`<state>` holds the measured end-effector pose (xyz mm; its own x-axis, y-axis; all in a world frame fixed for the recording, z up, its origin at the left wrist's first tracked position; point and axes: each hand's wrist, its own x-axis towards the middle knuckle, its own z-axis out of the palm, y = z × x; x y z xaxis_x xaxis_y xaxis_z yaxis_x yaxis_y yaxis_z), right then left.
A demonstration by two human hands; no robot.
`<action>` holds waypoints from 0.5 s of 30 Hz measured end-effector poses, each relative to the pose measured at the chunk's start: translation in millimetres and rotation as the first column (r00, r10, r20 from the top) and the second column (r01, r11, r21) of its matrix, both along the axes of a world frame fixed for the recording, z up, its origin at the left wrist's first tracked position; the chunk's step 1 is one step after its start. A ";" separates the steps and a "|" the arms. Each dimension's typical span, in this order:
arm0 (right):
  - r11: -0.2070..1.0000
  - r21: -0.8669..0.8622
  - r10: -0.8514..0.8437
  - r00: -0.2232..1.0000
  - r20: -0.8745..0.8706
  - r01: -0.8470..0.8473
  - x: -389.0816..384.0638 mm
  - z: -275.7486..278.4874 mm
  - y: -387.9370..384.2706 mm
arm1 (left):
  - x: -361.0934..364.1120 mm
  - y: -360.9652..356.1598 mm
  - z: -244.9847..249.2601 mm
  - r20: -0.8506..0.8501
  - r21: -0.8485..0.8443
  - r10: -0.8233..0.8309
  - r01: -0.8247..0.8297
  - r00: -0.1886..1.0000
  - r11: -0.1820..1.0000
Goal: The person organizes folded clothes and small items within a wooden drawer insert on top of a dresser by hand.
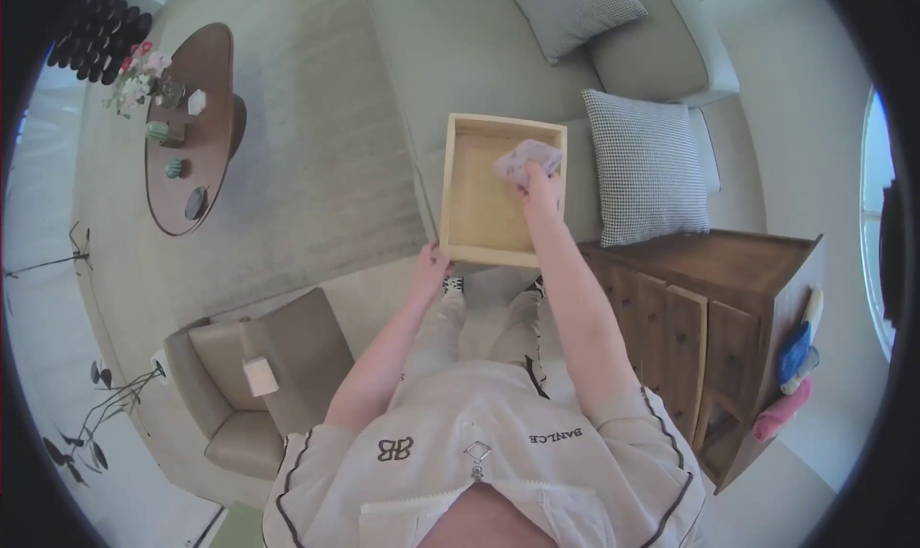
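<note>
A shallow wooden drawer [479, 194] with a pale frame is in front of me, overlapping the edge of the sofa. My left hand [430, 265] is closed on its near left corner. Inside the drawer, toward its right side, my right hand [540, 192] grips a crumpled pinkish-white cloth [527, 161]. The cloth lies over the drawer's bottom near the far right corner, and the fingers are partly hidden behind it.
Beyond the drawer stretches a grey-green sofa [460, 50] with patterned cushions [647, 165]. A brown wooden dresser [709, 261] stands at the right, with a pink cloth [783, 410] on its side. An oval coffee table [211, 79] and a brown armchair [297, 347] are at the left.
</note>
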<state>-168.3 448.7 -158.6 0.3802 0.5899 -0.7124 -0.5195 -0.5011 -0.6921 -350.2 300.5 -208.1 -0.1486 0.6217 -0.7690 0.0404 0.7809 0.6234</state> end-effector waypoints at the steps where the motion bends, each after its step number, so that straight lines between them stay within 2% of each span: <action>1: 0.998 -0.059 -0.029 0.999 0.034 0.031 3.3 -6.6 8.7 | 2.9 -1.0 -3.4 -0.014 0.022 -0.018 0.019 1.000 1.000; 3: 0.988 -0.143 -0.052 0.995 0.079 0.063 2.1 -22.8 29.2 | 2.0 -0.8 -8.9 -0.046 0.057 -0.030 0.032 0.999 0.998; 5: 0.974 -0.224 0.120 0.931 0.345 -0.043 8.0 -43.2 42.7 | 4.0 -1.6 -11.7 -0.023 0.040 -0.016 0.017 1.000 0.999; 8: 0.944 -0.292 0.284 0.834 0.474 -0.155 -2.8 -34.1 54.2 | 2.0 1.6 3.9 0.012 0.031 -0.010 0.010 1.000 0.999; 11: 0.918 -0.284 0.383 0.802 0.459 -0.276 -22.3 -7.7 53.1 | 1.6 0.7 4.7 0.008 0.013 -0.015 0.015 1.000 1.000; 15: 0.882 -0.328 0.459 0.774 0.436 -0.338 -45.7 -28.1 59.1 | 6.0 0.1 3.7 0.019 0.022 0.016 -0.017 1.000 1.000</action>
